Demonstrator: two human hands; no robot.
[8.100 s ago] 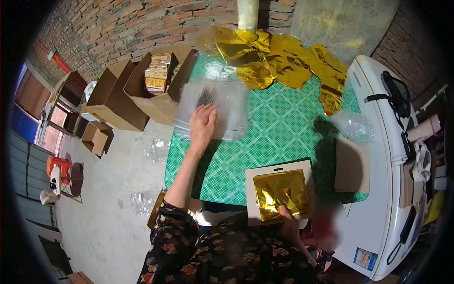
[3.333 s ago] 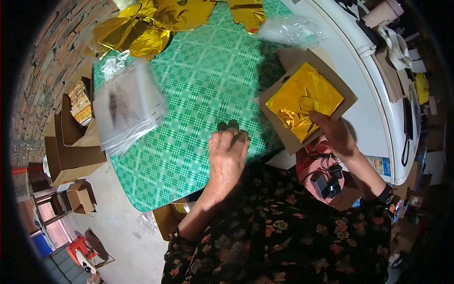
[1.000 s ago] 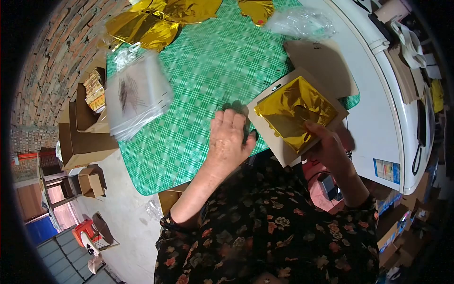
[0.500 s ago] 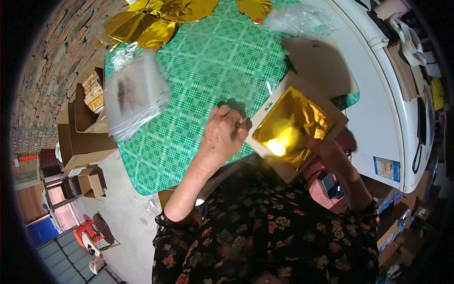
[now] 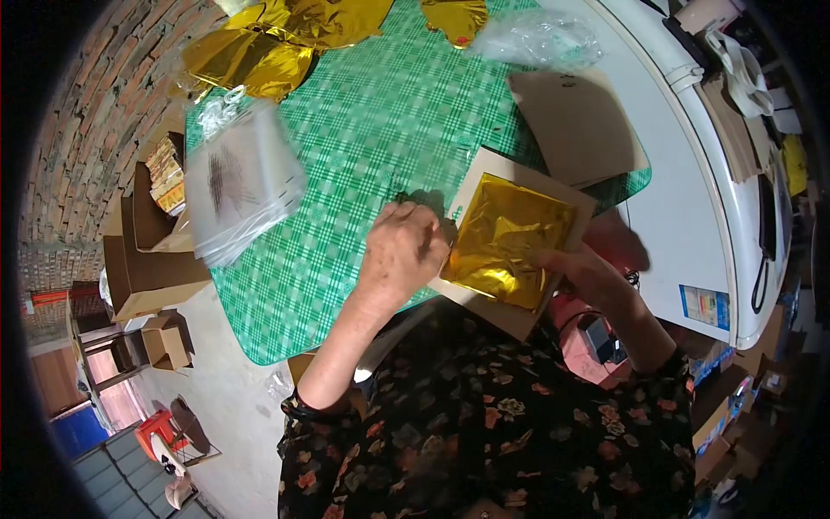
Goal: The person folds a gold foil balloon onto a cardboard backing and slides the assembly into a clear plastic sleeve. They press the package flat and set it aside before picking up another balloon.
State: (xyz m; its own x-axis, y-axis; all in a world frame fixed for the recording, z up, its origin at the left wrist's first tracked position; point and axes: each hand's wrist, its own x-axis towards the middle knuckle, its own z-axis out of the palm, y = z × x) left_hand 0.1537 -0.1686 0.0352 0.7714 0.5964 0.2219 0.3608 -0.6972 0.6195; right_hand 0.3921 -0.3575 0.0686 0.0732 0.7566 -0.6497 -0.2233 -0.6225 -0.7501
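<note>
A brown cardboard sheet (image 5: 471, 164) with a square of shiny gold foil (image 5: 510, 238) on its face is tilted in front of me, over the table's near edge. My right hand (image 5: 592, 275) grips its lower right edge, with the thumb on top over the foil and the other fingers underneath. At the sheet's left edge, my left hand (image 5: 405, 246) is closed, its fingers curled and the thumb side against the cardboard. Its fingertips are hidden, so what they pinch cannot be made out.
A green checked tablecloth (image 5: 372, 130) covers the table. Clear plastic bags (image 5: 246, 177) lie at the left, gold foil sheets (image 5: 268, 52) at the back, more clear plastic (image 5: 540, 39) at the back right. Other cardboard pieces (image 5: 579, 121) lie beside a white appliance (image 5: 670, 190).
The cardboard sheet has turned and shifted slightly left, with its foil now lying flatter. My right hand has moved from blurred motion over the foil to the sheet's edge. My left hand has barely moved.
</note>
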